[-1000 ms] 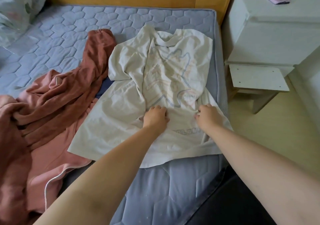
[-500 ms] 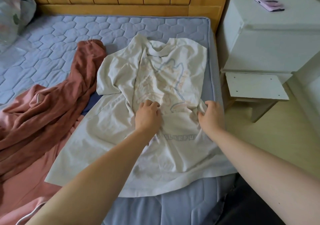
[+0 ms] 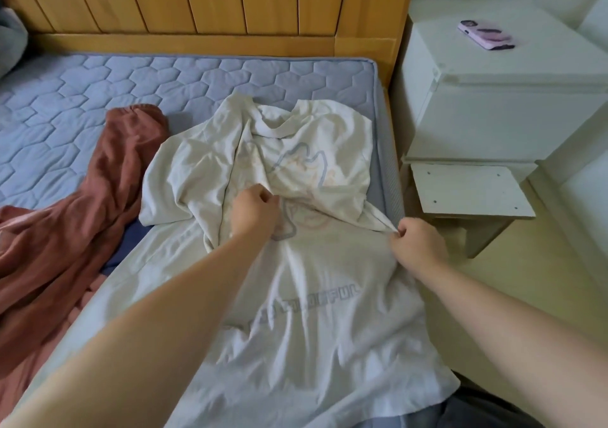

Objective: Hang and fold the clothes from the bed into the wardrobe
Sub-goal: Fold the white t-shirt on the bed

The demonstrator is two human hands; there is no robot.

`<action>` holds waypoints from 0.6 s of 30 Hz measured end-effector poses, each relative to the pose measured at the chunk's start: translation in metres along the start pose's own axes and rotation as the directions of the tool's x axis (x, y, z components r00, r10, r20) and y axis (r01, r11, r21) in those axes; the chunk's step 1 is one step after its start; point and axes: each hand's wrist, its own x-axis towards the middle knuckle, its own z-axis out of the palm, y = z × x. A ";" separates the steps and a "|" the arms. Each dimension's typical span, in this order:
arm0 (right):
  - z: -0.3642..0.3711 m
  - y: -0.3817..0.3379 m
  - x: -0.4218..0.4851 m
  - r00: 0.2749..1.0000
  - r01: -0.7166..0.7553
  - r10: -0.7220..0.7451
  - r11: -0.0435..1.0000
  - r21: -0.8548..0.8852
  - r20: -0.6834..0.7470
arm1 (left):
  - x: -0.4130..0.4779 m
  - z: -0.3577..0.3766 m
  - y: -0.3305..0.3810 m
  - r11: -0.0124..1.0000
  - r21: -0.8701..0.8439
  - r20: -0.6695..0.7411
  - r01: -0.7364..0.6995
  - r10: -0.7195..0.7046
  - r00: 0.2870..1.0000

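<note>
A cream T-shirt with a pale outline print and grey lettering lies face up on the blue quilted mattress, its collar toward the headboard and its upper half bunched into folds. My left hand pinches a fold of the cloth near the middle of the chest. At the shirt's right side, near the mattress edge, my right hand is closed on the fabric. A rust-red garment lies crumpled to the left, with its cuffed end close to the shirt's sleeve.
A wooden headboard runs along the back. A white bedside cabinet stands right of the bed with a phone on top and a loose white board below it. Pale floor lies at the right.
Both hands have slid up the shirt from its lower part to the chest and closed on the cloth. The view has moved closer to the headboard.
</note>
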 end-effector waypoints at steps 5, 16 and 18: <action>0.012 -0.024 0.020 0.995 0.074 -0.055 0.962 0.262 -0.079 | 0.026 0.034 -0.018 0.936 0.169 0.096 -0.310 0.297 0.950; 0.034 -0.077 0.125 0.831 -0.556 0.362 0.554 0.620 0.422 | 0.040 0.074 -0.047 0.902 0.234 0.097 -0.363 0.349 0.932; 0.035 -0.083 0.135 0.818 -0.568 0.281 0.533 0.627 0.502 | 0.039 0.072 -0.047 0.917 0.162 0.045 -0.364 0.362 0.931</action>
